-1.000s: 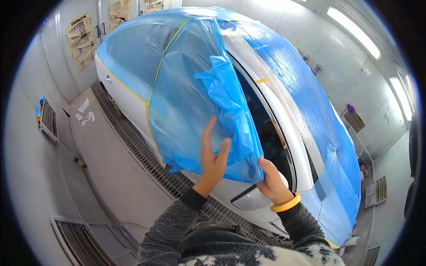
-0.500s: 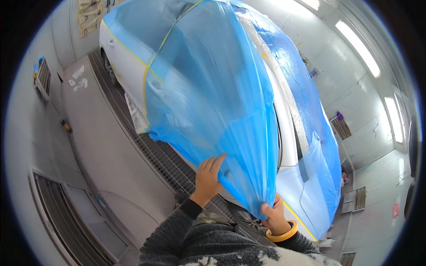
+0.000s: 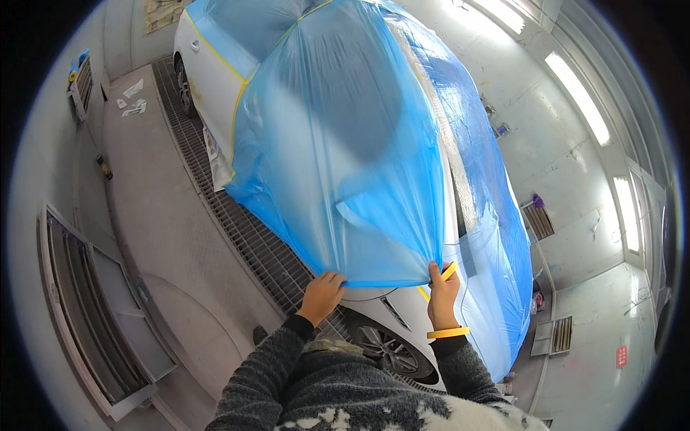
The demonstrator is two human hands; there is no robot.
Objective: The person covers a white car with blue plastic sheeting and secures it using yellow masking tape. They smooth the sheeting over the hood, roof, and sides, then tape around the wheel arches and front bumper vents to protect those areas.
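A sheet of blue masking film (image 3: pixel 352 165) is spread over the side of a white car (image 3: pixel 205 93). My left hand (image 3: pixel 323 297) is closed on the near left corner of its edge. At the near right corner my right hand (image 3: pixel 443 293) pinches the film between thumb and fingers. The edge runs almost straight between both hands, above the car's front fender (image 3: pixel 402 307). A short yellow strip (image 3: pixel 449 271) shows at my right fingers, looking like tape. Around my right wrist hangs a yellow tape roll (image 3: pixel 448 332).
The front wheel (image 3: pixel 392 350) is close below my hands. More blue film (image 3: pixel 496 302) covers the car's front at right. A floor grating (image 3: pixel 237 215) runs along the car's left side. Paper scraps (image 3: pixel 134 100) lie on the floor, and a framed vent (image 3: pixel 93 287) stands at left.
The film's near edge, bunched and slanted before, is now drawn out wide. My right hand has moved up and away from me, my left hand slightly down. The wheel has come into fuller view.
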